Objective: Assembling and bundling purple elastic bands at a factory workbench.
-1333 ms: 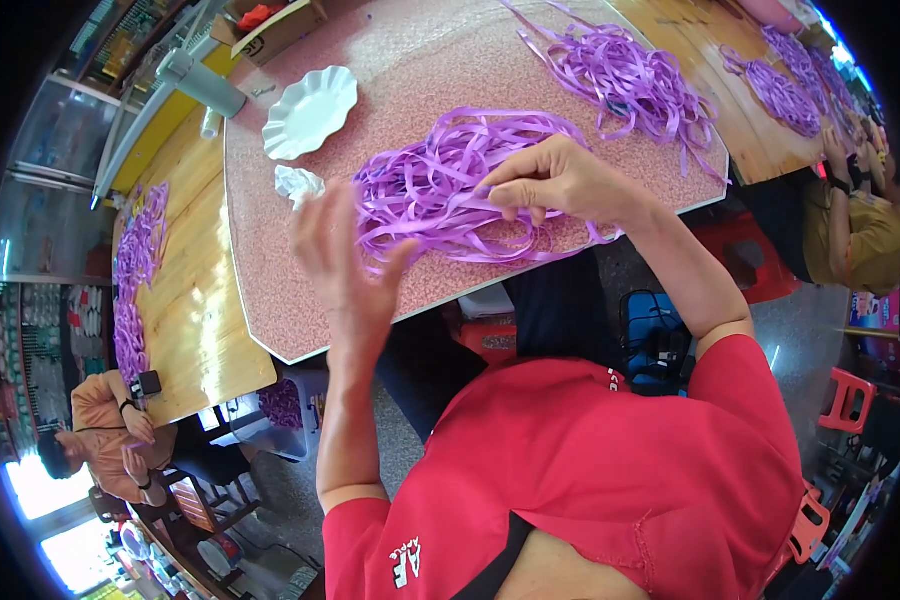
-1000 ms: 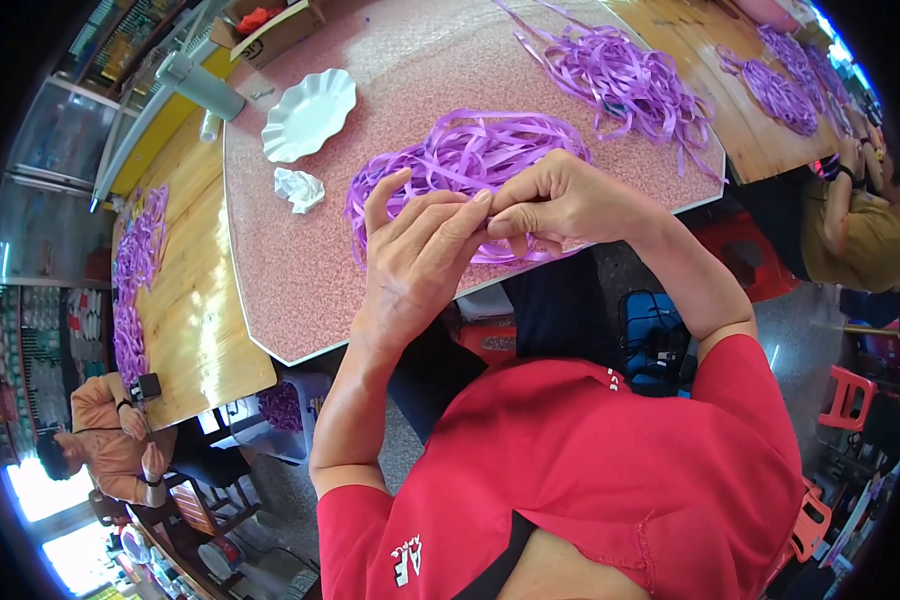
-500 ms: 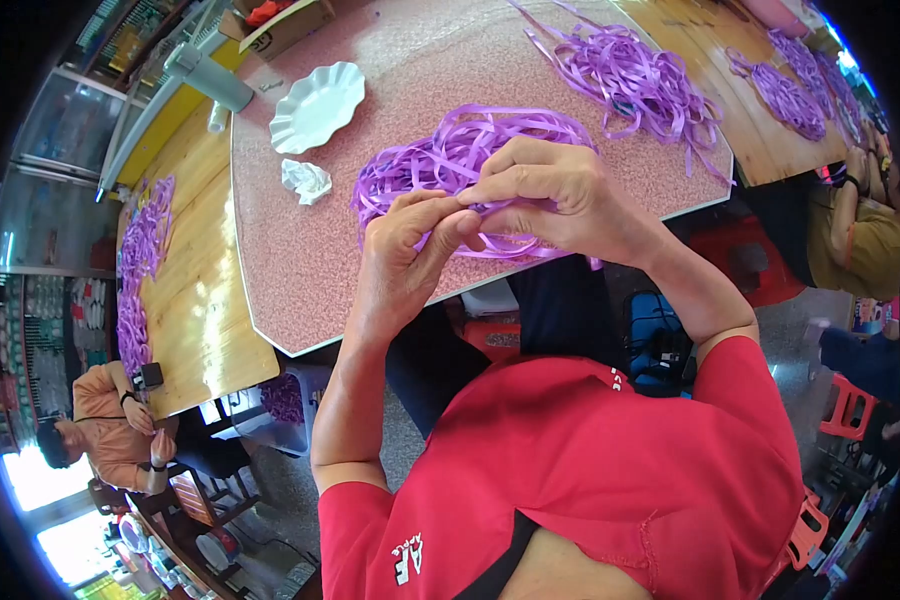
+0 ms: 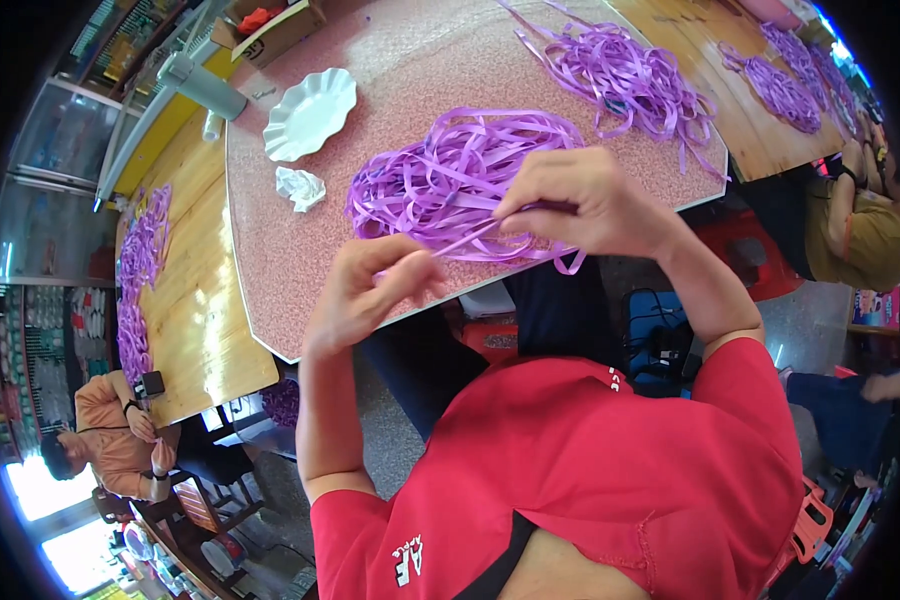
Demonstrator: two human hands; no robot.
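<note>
A loose heap of shiny purple ribbon (image 4: 420, 190) lies on the pink speckled tabletop, close to its near edge. Between my two hands a narrow purple ribbon strand (image 4: 467, 240) is drawn out in a slanting line. My right hand (image 4: 595, 200) pinches its upper end, fingers bent over the right side of the heap. At the lower end my left hand (image 4: 370, 290), slightly blurred, closes thumb and fingers on the strand near the table edge. Some ribbon loops hang over that edge below my right hand.
A white scalloped plate (image 4: 310, 113) and a crumpled white tissue (image 4: 300, 188) are left of the heap. Another ribbon pile (image 4: 620, 75) sits at far right. Beyond the plate stand a grey-green bottle (image 4: 202, 87) and a cardboard box (image 4: 275, 35). A person (image 4: 120, 430) sits at lower left.
My hands, close together over the heap before, have moved apart. The left has come down and left, with the ribbon strand now stretched between them.
</note>
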